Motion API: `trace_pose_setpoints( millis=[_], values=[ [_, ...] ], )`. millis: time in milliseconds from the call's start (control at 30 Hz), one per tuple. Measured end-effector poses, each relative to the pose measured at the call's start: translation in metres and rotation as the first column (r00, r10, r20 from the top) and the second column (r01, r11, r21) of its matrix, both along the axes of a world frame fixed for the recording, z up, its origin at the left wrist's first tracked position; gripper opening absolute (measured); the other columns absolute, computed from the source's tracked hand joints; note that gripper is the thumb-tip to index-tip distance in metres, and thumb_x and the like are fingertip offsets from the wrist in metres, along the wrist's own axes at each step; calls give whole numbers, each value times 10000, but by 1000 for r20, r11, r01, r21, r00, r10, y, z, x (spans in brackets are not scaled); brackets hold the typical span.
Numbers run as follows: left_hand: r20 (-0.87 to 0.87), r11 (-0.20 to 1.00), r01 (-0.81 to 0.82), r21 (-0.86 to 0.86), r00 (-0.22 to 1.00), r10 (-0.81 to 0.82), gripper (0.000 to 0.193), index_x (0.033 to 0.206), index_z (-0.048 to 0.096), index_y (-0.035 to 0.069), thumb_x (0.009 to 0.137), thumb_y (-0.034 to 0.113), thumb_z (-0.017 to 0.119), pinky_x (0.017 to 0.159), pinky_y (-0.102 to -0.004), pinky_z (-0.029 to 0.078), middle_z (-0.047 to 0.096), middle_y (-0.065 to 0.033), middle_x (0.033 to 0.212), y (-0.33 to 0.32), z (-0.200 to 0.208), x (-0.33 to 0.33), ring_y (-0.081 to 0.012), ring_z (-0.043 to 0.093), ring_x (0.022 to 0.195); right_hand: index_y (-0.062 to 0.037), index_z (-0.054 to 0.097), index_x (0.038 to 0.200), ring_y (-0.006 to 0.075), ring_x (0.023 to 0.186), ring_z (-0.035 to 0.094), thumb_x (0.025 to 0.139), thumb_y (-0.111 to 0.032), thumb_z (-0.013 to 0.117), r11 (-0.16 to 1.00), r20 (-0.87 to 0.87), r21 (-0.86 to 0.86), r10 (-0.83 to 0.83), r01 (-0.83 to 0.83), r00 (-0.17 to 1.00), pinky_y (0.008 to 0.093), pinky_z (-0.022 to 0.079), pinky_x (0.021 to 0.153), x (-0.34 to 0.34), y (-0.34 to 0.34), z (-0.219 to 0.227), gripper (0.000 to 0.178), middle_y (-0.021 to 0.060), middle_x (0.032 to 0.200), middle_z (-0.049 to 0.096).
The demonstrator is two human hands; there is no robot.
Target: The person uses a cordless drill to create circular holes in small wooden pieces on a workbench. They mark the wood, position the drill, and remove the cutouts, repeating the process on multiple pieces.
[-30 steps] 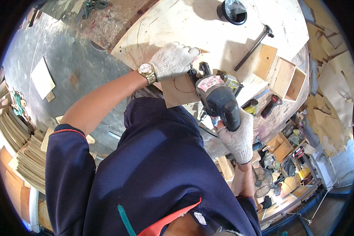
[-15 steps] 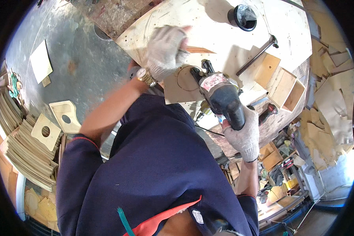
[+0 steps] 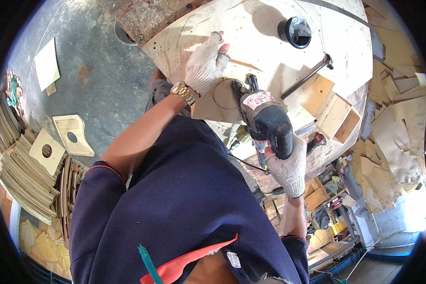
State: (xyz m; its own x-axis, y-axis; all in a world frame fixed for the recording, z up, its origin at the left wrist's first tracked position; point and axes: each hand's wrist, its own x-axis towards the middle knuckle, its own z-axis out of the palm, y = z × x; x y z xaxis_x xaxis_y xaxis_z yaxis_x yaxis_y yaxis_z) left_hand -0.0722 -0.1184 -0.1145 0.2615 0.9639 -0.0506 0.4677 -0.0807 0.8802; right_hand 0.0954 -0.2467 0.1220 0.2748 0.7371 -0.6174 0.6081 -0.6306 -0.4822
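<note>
My right hand, in a white knit glove, is wrapped round the rear of a black power tool that looks like a jigsaw. The tool's front end sits on a thin wooden panel with a circle drawn on it, its nose beside the circle's right side. My left hand, gloved with bare fingertips and a gold watch at the wrist, is at the panel's far left, fingers stretched out and holding nothing. An orange-brown sliver of wood lies by the fingers. The tool's blade is hidden.
A black cup holding a plastic bag, a hammer and an open wooden box are on the worktable. A red-tipped tool lies near the right hand. At left stand stacked wooden panels.
My left hand has gone from curled fingers to stretched fingers. My right hand still grips the jigsaw, with little movement. The whole view has shifted slightly.
</note>
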Motion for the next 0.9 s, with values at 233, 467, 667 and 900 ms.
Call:
trace_pose_setpoints(
  millis=[233,467,667,900],
  values=[
    [-34,999,52,16,998,-51,335,1341,549,21,1063,206,569,819,-442,557,726,-205,1038,2,-1,-2,-373,717,946,-18,717,1053,302,687,721,718,-98,683,994,-29,-86,68,-71,997,381,544,687,14,7,-2,346,174,740,693],
    [4,998,55,-40,998,-55,376,1389,535,35,1055,208,553,810,-447,548,721,-203,1002,2,4,-3,-373,714,930,-14,705,1059,391,719,705,698,-129,700,966,78,5,258,-260,963,407,543,703,21,19,2,380,205,745,684],
    [-11,982,113,-154,993,-116,405,1398,531,35,1010,148,556,846,-430,556,733,-192,1075,6,12,-5,-357,719,967,-2,698,1069,392,722,707,693,-136,698,951,51,-71,305,-301,951,407,548,715,26,30,4,399,215,758,688],
    [-18,986,103,-129,994,-106,512,1485,504,85,980,133,568,872,-398,558,747,-135,1165,1,2,-7,-319,719,1043,10,689,1072,340,681,700,686,-128,689,947,21,-71,316,-313,949,386,546,703,28,34,4,410,200,741,678]
  ],
)
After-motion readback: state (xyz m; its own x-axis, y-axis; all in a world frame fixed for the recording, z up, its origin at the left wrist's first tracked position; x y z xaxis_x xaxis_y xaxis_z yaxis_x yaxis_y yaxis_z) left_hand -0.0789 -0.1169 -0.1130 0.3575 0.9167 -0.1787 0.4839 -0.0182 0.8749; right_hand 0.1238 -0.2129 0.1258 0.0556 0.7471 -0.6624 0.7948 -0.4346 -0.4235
